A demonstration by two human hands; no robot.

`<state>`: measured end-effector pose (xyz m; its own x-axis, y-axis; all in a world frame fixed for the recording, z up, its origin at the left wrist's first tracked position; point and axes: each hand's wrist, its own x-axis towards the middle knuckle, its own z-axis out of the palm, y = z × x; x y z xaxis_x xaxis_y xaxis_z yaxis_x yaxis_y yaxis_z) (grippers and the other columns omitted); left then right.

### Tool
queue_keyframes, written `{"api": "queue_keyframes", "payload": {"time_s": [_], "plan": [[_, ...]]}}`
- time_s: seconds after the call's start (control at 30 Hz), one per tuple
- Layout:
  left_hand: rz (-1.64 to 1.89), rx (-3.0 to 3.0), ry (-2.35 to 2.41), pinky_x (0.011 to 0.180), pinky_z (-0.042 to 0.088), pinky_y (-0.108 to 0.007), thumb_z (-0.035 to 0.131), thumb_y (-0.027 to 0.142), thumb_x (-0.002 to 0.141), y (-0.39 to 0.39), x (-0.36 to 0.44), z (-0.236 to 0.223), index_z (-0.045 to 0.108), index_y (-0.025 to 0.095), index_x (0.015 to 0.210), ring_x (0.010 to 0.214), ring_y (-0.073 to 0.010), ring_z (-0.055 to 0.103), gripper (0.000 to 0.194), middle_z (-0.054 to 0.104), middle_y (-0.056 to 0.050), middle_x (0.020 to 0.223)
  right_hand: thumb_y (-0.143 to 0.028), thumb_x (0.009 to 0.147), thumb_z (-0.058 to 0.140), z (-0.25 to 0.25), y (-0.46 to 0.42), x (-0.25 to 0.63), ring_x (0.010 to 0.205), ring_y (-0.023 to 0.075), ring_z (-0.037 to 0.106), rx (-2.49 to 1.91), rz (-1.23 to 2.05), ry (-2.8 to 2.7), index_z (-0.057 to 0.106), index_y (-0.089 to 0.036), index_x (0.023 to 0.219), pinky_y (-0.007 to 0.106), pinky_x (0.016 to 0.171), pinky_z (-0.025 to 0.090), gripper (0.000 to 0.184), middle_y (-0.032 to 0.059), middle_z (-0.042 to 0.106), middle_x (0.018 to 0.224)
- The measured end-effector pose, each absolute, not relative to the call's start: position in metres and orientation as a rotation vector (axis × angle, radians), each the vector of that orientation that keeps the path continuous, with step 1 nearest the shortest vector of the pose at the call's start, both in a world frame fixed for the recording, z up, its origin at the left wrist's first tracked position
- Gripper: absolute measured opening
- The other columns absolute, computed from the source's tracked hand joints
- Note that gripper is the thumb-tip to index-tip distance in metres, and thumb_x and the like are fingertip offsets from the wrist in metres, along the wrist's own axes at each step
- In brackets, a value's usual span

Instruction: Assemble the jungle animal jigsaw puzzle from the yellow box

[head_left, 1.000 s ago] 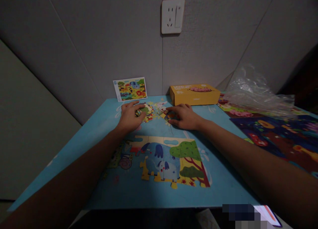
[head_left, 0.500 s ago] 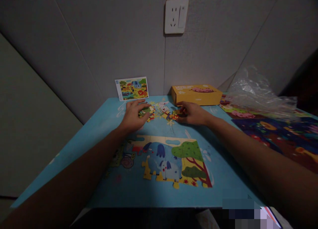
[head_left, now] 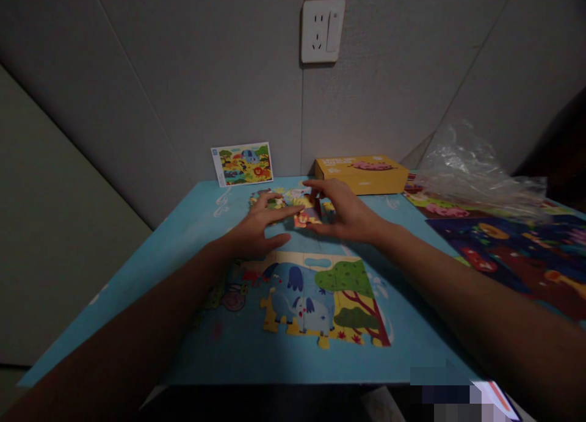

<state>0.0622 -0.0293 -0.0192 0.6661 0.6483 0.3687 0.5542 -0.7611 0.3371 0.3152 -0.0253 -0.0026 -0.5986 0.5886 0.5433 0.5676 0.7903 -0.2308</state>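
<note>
My right hand (head_left: pixel 343 213) grips a yellow and orange puzzle piece (head_left: pixel 302 219) between thumb and fingers, over the far part of the table. With its fingers stretched out, my left hand (head_left: pixel 260 226) comes in from the other side; its index fingertip is at the piece, though whether it touches I cannot tell. Loose puzzle pieces (head_left: pixel 277 202) lie behind and partly under the fingers. Nearer to me is a joined section of puzzle (head_left: pixel 315 294) with blue elephants and a green tree, its lower edge uneven. My left forearm covers some of the table beside it.
A picture card (head_left: pixel 245 164) leans against the wall at the back. Right of it stands a yellow box (head_left: pixel 366 174). Clear plastic wrapping (head_left: pixel 480 171) rests on a dark colourful picture (head_left: pixel 508 257) at the right. The blue table (head_left: pixel 220 361) has its front edge close to me.
My left hand has moved right and toward me, away from the loose pieces. The right hand has shifted left, and the piece in it now shows between both hands.
</note>
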Motion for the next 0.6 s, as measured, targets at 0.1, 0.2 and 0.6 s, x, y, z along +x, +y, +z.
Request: {"api": "queue_keyframes", "payload": {"time_s": [0.1, 0.2, 0.6], "plan": [[0.749, 2.675, 0.948, 0.113, 0.029, -0.051, 0.059, 0.037, 0.086, -0.031, 0.062, -0.017, 0.053, 0.027, 0.137, 0.139, -0.0320, 0.029, 0.052, 0.037, -0.012, 0.144, -0.042, 0.083, 0.061, 0.000, -0.032, 0.309, 0.100, 0.0254, 0.054, -0.812, 0.061, -2.388, 0.043, -0.018, 0.135, 0.041, 0.092, 0.040, 0.060, 0.0108, 0.060, 0.108], [0.787, 2.693, 0.944, 0.112, 0.030, -0.053, 0.058, 0.034, 0.087, -0.031, 0.062, -0.015, 0.053, 0.027, 0.136, 0.137, -0.0318, 0.032, 0.050, 0.038, -0.012, 0.144, -0.045, 0.081, 0.064, -0.002, -0.028, 0.308, 0.100, 0.0253, 0.054, -0.830, 0.174, -2.286, 0.053, -0.018, 0.125, 0.040, 0.089, 0.042, 0.053, 0.0116, 0.060, 0.110], [0.489, 2.787, 0.791, 0.112, 0.023, -0.061, 0.060, 0.053, 0.084, -0.049, 0.075, -0.009, 0.019, 0.021, 0.153, 0.143, -0.0398, 0.015, 0.086, 0.028, -0.017, 0.155, -0.044, 0.065, 0.076, 0.001, -0.011, 0.326, 0.041, 0.0058, 0.037, -1.110, 1.299, -1.881, 0.058, -0.015, 0.063, 0.023, 0.042, 0.026, 0.034, -0.0049, 0.047, 0.046]]}}
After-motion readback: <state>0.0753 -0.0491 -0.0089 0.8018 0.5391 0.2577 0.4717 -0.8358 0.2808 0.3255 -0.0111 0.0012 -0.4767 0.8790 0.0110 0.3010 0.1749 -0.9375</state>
